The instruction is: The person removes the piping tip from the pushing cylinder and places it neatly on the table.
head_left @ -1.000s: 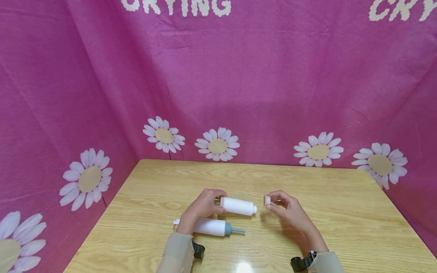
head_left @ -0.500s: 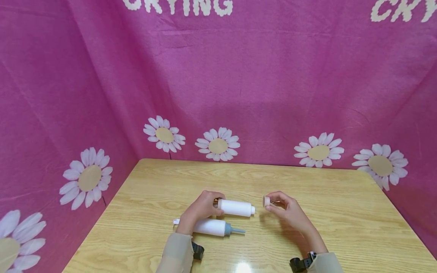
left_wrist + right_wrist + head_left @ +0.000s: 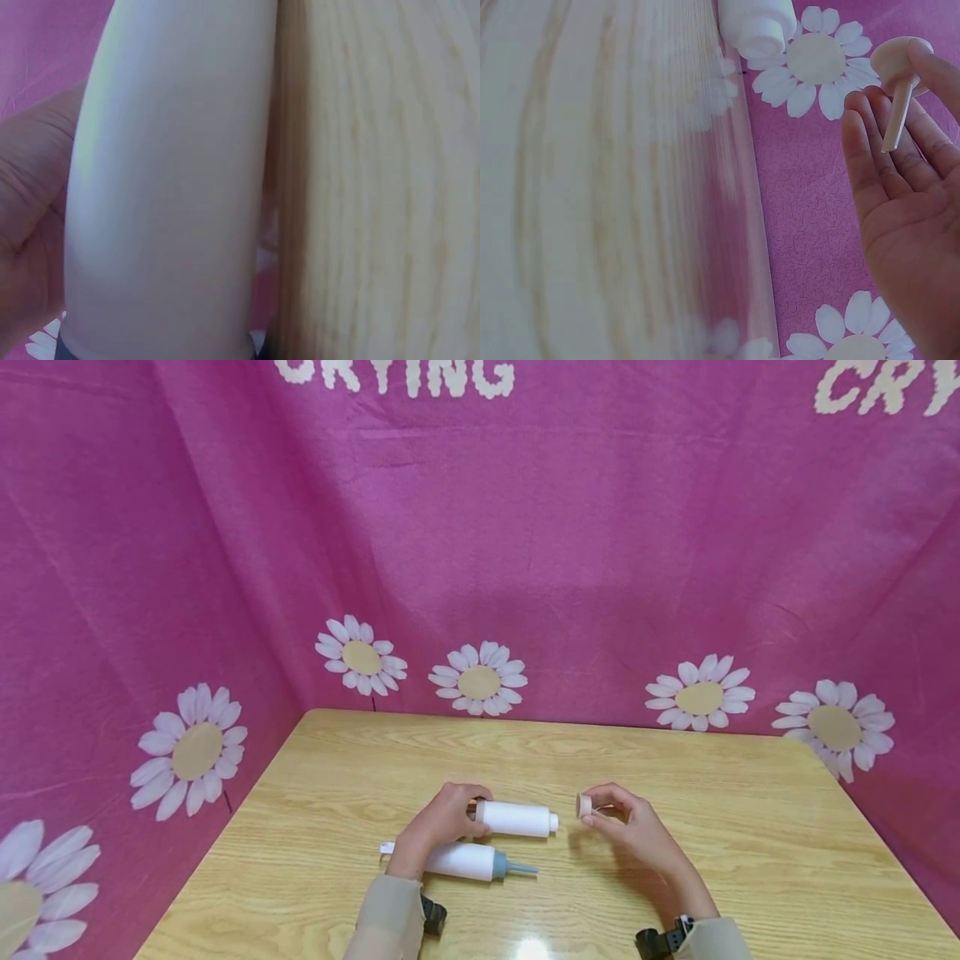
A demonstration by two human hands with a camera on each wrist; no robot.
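Observation:
In the head view my left hand (image 3: 448, 814) grips the left end of a white squeeze bottle (image 3: 516, 819), which lies on its side with its white neck pointing right. My right hand (image 3: 628, 820) pinches a pale pink nozzle cap (image 3: 584, 806), its open side facing the bottle's neck, with a gap between them. The cap's thin spout (image 3: 897, 120) angles down over the palm in the right wrist view. A second white bottle (image 3: 463, 860) with a blue-grey nozzle cap (image 3: 501, 865) lies below my left wrist, partly behind the forearm. It fills much of the left wrist view.
Everything lies on a wood-grain table (image 3: 720, 785). Behind and to the left hangs a magenta cloth (image 3: 570, 552) printed with daisies and white letters. Black wrist cameras (image 3: 433, 917) sit by both cuffs.
The bottle in my left hand has moved slightly left, away from the cap, and the left hand has lowered a little. My right hand has barely moved.

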